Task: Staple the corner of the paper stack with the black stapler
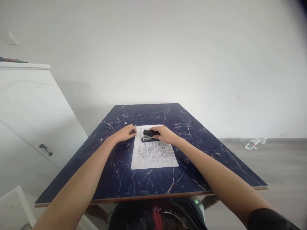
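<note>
So, from the head view, a long black stapler (148,132) is held in the right hand (166,134), gripped around its back end with the fingers over the top and the thumb on the near side. It's pretty much laid out sideways, long axis running left to right, with the front end pointed at the left hand (126,132). The upper arm and base are seen apart at that end. It's placed over the far half of a stack of white printed sheets (153,158) on a dark blue, marble-patterned tabletop (148,182); whether the base is pressed flat on the paper can't really be told. The left hand is kept at the far part of the stack's left edge, fingers loosely curled, with a narrow gap left to the thumb; whether any paper is pinched can't be made out. So the stapler is gripped on the right, with its front just a short way off from the left fingertips.
</note>
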The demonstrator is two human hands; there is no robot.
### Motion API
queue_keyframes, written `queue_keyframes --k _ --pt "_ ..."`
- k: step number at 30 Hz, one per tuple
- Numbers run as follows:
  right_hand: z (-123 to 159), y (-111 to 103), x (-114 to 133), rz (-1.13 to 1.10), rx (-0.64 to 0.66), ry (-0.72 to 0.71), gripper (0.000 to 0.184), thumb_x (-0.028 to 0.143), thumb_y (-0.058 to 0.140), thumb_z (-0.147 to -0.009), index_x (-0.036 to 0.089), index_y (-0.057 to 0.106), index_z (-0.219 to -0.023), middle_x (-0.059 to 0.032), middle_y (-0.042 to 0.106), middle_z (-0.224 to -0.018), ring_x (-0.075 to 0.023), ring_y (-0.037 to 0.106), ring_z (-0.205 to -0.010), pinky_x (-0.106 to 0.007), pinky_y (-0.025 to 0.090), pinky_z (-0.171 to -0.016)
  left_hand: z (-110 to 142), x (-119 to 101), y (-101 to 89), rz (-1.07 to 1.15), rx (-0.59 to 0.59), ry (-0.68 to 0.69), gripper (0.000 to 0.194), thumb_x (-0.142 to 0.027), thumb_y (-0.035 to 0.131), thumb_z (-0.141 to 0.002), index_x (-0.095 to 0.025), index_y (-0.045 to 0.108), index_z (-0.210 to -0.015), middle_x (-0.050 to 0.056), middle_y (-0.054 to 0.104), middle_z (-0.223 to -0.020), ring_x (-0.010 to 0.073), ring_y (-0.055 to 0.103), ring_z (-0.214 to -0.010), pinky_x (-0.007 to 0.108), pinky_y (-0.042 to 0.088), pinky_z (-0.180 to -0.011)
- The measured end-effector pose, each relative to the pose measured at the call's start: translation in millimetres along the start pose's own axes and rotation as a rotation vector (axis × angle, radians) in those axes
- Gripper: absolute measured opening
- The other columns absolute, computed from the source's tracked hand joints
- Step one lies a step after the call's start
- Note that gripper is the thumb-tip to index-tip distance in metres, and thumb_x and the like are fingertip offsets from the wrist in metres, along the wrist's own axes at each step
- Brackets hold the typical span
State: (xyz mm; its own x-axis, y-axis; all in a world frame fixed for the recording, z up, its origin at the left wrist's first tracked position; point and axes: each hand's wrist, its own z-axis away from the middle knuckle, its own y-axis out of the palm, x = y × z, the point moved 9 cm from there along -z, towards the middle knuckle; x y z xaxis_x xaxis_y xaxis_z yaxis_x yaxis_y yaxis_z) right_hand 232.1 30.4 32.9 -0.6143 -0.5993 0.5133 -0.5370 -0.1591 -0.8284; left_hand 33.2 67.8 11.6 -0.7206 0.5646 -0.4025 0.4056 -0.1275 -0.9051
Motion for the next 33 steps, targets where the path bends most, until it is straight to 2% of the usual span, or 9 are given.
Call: queue_keyframes --k 5,8,12,16,20,23,27,30,33 --pt "-1.1 1.1 -3.0 -0.002 -0.024 -0.004 0.043 0.023 0.063 -0.092 0.025 0.063 -0.134 -0.0097 0.069 -0.128 -0.0289 0.067 -0.109 -0.039 0.053 -0.090 -2.3 5.3 -5.6 -0.012 -0.062 -0.016 0.020 -0.038 0.056 -0.091 -0.021 0.067 -0.096 0.006 0.065 -0.098 0.0207 0.062 -0.082 0.033 0.048 -0.076" --pt "1.7 -1.1 -0.6 -0.033 -0.030 -0.022 0.046 0.030 0.067 -0.090 0.024 0.061 -0.135 -0.0108 0.070 -0.125 -0.0272 0.067 -0.106 -0.038 0.053 -0.089 -1.3 25.1 -19.1 -0.067 -0.225 -0.119 0.017 -0.030 0.052 -0.091 -0.021 0.066 -0.098 0.007 0.065 -0.092 0.0222 0.062 -0.085 0.034 0.049 -0.080" --pt "2.4 -12.2 -4.0 -0.131 -0.128 0.025 0.036 0.045 0.057 -0.096 0.022 0.067 -0.123 -0.0092 0.072 -0.116 -0.0234 0.068 -0.099 -0.034 0.052 -0.084 6.7 59.5 -31.9 -0.252 -0.415 -0.287 0.024 -0.026 0.055 -0.089 -0.021 0.067 -0.109 0.013 0.062 -0.111 0.0295 0.057 -0.110 0.044 0.045 -0.099" --pt "-0.1 -22.5 -19.2 -0.180 -0.260 0.113 0.031 0.036 0.046 -0.098 0.020 0.073 -0.098 -0.0053 0.075 -0.096 -0.0205 0.067 -0.089 -0.032 0.049 -0.080 10.3 75.9 -33.1 -0.213 -0.447 -0.338 0.033 -0.024 0.056 -0.089 -0.022 0.066 -0.120 0.016 0.054 -0.137 0.0351 0.049 -0.128 0.053 0.038 -0.109" --pt "-0.9 -13.0 -48.5 -0.401 -0.218 0.287 0.024 0.016 0.052 -0.080 0.020 0.074 -0.091 -0.0053 0.075 -0.099 -0.0201 0.066 -0.089 -0.029 0.049 -0.077 9.0 58.3 -44.2 0.009 -0.511 -0.266 0.025 -0.030 0.060 -0.089 -0.020 0.070 -0.110 0.015 0.060 -0.135 0.0338 0.053 -0.128 0.051 0.036 -0.113" --pt "1.2 -5.9 -56.0 -0.660 -0.135 0.321 0.031 0.010 0.053 -0.069 0.018 0.074 -0.090 -0.0076 0.075 -0.102 -0.0228 0.066 -0.095 -0.030 0.050 -0.077 2.0 35.3 -40.1 0.447 -0.459 -0.129 0.032 -0.044 0.056 -0.094 -0.019 0.069 -0.108 0.013 0.070 -0.117 0.0282 0.064 -0.115 0.044 0.048 -0.104" --pt "5.4 0.5 -51.1 -0.854 0.035 0.300 0.032 0.011 0.056 -0.069 0.017 0.076 -0.094 -0.0114 0.075 -0.106 -0.0262 0.067 -0.096 -0.036 0.053 -0.079 -6.9 15.7 -9.1 0.988 -0.236 -0.085 0.049 -0.057 0.050 -0.097 -0.016 0.066 -0.119 0.018 0.066 -0.131 0.0285 0.064 -0.121 0.044 0.050 -0.103" --pt "7.4 3.4 -57.9 -0.967 0.060 0.344 0.035 0.010 0.060 -0.071 0.018 0.074 -0.102 -0.0114 0.073 -0.113 -0.0253 0.068 -0.095 -0.037 0.054 -0.079 -9.0 13.9 13.7 1.079 -0.110 -0.174 0.057 -0.062 0.042 -0.099 -0.014 0.067 -0.117 0.019 0.065 -0.133 0.0276 0.062 -0.124 0.043 0.046 -0.109" --pt "7.4 5.3 -68.0 -0.973 0.037 0.387 0.038 0.008 0.062 -0.072 0.020 0.072 -0.107 -0.0098 0.072 -0.118 -0.0236 0.068 -0.098 -0.036 0.055 -0.081 -8.9 14.5 17.9 1.073 -0.113 -0.212 0.060 -0.064 0.038 -0.100 -0.014 0.068 -0.113 0.019 0.067 -0.130 0.0264 0.062 -0.125 0.041 0.044 -0.111"
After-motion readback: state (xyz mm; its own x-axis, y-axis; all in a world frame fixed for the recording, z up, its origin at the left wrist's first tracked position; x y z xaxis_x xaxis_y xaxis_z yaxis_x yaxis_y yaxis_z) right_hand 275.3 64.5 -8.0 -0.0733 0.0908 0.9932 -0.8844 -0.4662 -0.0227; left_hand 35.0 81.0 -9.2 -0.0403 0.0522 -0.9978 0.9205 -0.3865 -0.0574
